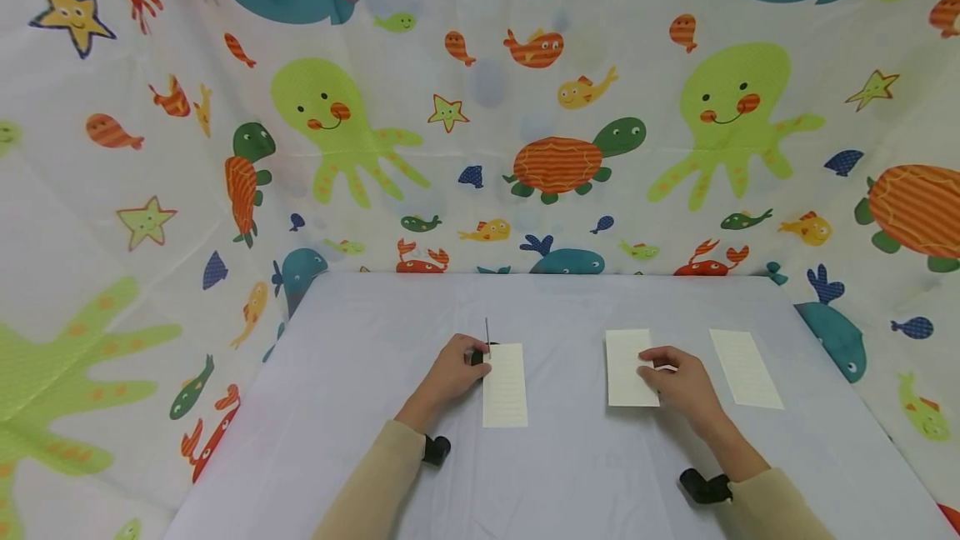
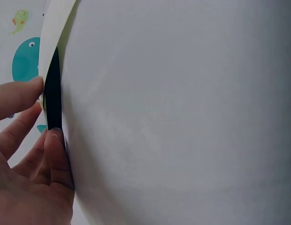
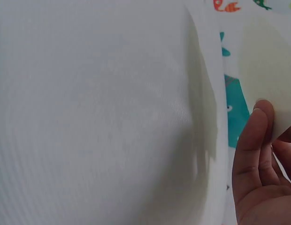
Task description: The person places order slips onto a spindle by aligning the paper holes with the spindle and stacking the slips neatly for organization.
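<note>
Plainly, these are light, thin paper slips, limp enough to bend or crease under a careless pinch and flat enough on the smooth cloth that a fingertip would slide over them; an edge or corner looks the best place to lift one, I judge. Three slips lie on the pale table (image 1: 360, 407). The left hand (image 1: 450, 373) rests at the upper left corner of the left slip (image 1: 505, 386), its fingers curled round a small black clip (image 1: 477, 355) with a thin wire standing up from it; the left wrist view shows thumb and fingertip (image 2: 56, 150) pinching that dark clip right at the paper's edge. The clip is small, hard and probably springy, so it wants a firm two-finger squeeze.

The right hand (image 1: 678, 382) lies on the right edge of the middle slip (image 1: 628, 367), fingers bent and seemingly nipping that edge; the right wrist view shows fingers against pale paper, though how firmly it grips I cannot tell. The third slip (image 1: 746, 367) lies beyond this hand's outer side, untouched.

Both forearms reach forward, wrists low, palms down
</note>
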`<state>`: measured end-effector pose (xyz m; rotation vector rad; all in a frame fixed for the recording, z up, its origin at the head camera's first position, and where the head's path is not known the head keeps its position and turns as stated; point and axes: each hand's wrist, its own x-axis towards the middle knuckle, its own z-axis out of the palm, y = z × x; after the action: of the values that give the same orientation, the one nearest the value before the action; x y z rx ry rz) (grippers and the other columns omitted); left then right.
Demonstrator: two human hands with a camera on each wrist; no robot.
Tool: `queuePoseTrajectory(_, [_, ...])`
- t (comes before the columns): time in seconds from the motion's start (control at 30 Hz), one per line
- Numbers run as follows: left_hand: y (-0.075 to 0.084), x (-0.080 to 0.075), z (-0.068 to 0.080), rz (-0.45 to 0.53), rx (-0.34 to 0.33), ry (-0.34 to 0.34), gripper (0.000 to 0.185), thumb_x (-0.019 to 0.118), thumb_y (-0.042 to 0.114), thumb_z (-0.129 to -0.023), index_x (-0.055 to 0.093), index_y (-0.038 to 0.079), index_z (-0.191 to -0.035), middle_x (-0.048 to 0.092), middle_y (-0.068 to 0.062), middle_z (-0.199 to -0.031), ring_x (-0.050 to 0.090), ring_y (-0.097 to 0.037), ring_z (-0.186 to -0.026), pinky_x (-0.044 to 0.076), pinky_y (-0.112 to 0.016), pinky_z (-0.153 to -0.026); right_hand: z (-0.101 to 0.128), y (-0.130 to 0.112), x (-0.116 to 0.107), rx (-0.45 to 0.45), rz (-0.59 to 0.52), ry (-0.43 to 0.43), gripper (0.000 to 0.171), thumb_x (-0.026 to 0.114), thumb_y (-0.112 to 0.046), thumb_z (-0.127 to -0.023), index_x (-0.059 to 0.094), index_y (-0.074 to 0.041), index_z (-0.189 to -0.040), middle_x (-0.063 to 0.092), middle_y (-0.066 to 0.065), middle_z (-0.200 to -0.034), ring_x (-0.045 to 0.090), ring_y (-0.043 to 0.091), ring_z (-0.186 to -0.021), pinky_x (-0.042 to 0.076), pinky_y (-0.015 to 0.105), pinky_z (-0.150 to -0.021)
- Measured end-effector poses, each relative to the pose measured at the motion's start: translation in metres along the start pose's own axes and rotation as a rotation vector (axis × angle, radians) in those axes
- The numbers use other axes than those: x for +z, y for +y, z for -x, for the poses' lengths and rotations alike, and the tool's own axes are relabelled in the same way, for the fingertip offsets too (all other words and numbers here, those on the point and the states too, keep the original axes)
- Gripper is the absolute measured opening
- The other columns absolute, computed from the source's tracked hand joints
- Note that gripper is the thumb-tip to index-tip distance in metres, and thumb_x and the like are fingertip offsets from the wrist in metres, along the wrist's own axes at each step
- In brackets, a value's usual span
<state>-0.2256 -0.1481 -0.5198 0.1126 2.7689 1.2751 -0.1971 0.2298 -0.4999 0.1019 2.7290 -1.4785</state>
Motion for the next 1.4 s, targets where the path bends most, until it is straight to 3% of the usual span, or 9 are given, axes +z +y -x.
queuePoseTrajectory(0.2, [-0.002,-0.001,0.0,0.014,0.018,-0.001,0.021,0.074,0.013,-0.091,0.069,0.008,-0.111,0.057,-0.011,-0.121,0.05,-0.021,-0.09,0.043,-0.037,-0.079,0.003,-0.01,0.009,-0.018,-0.046,-0.014,0.032,0.072,-0.016,-0.095,0.067,0.0,-0.122,0.062,0.019,-0.121,0.059,0.025,-0.095,0.051,0.025,-0.072])
queuePoseTrajectory(0.43, [-0.001,-0.003,0.0,0.008,0.009,-0.004,0.02,0.073,0.013,-0.092,0.07,0.009,-0.112,0.057,-0.013,-0.127,0.052,-0.026,-0.1,0.046,-0.045,-0.09,0.008,-0.021,0.018,-0.033,-0.091,-0.02,0.03,0.073,-0.017,-0.095,0.068,-0.001,-0.12,0.062,0.016,-0.117,0.058,0.024,-0.094,0.051,0.023,-0.073])
queuePoseTrajectory(0.67, [0.0,-0.003,0.0,-0.002,0.008,-0.003,0.022,0.073,0.013,-0.093,0.07,0.009,-0.114,0.057,-0.013,-0.128,0.053,-0.026,-0.102,0.047,-0.044,-0.092,0.012,-0.033,0.028,-0.053,-0.136,-0.035,0.03,0.074,-0.016,-0.094,0.068,-0.001,-0.119,0.062,0.015,-0.118,0.059,0.023,-0.094,0.052,0.023,-0.073])
queuePoseTrajectory(1.0, [-0.001,-0.005,-0.001,-0.003,0.012,-0.005,0.022,0.073,0.013,-0.093,0.069,0.009,-0.114,0.056,-0.013,-0.129,0.054,-0.027,-0.105,0.048,-0.046,-0.095,0.011,-0.052,0.042,-0.037,-0.199,-0.039,0.027,0.074,-0.014,-0.093,0.07,-0.003,-0.117,0.062,0.013,-0.115,0.062,0.022,-0.088,0.053,0.023,-0.073])
queuePoseTrajectory(1.4, [-0.001,-0.004,0.0,-0.013,0.081,0.014,0.022,0.073,0.01,-0.092,0.069,0.004,-0.112,0.058,-0.015,-0.123,0.055,-0.026,-0.1,0.048,-0.045,-0.091,0.012,-0.074,0.054,-0.058,-0.285,-0.052,0.028,0.076,-0.016,-0.092,0.071,-0.003,-0.116,0.062,0.014,-0.119,0.055,0.026,-0.1,0.052,0.021,-0.076])
